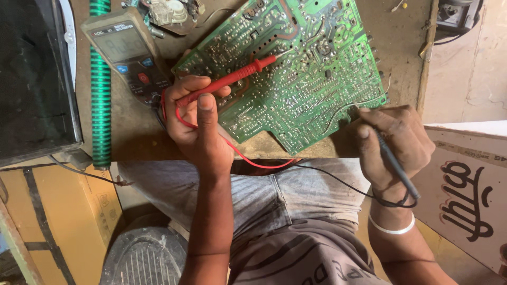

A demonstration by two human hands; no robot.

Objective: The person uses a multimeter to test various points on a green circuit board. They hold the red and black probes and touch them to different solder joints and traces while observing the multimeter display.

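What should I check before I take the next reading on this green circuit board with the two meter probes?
1. Red probe gripped in left hand, tip on the circuit board: ok.
2. Black probe held in right hand; tip contact at board edge: cannot tell.
3. Multimeter display in view: ok; reading: cannot tell.
4. Board lying flat on the wooden bench: ok.
5. Red lead hangs off the bench edge over the lap: not ok.
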